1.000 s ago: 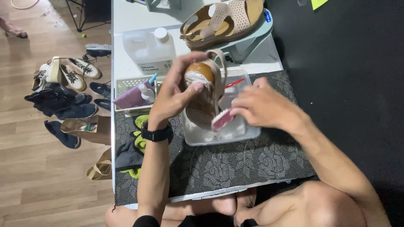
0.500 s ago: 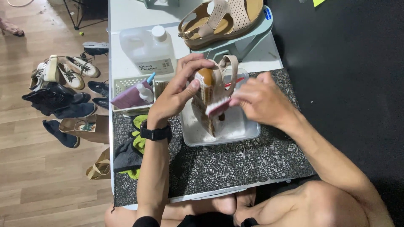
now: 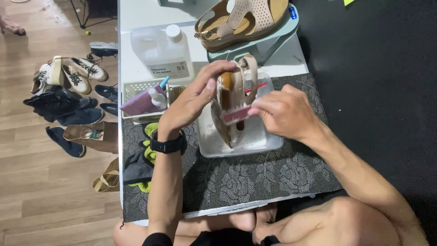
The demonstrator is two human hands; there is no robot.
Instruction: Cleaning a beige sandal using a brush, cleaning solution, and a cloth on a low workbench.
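Patterned mat (image 3: 236, 177): left hand (image 3: 195, 98) grips sandal (image 3: 232, 98) over tray (image 3: 255, 143); right hand (image 3: 284, 111) grips pink brush (image 3: 236, 115).

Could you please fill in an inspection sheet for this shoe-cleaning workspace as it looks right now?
Surface: low white table with dark patterned mat.
Job's things: beige sandal held on edge over shallow white tray; pink brush against its side.
Clutter: clear cleaner jug, white basket with purple tube, second sandal on teal stand, rags at mat's left edge.
Grippers: left hand grips sandal; right hand grips brush.
Cables: nothing seen.
Surroundings: shoes piled on wooden floor.
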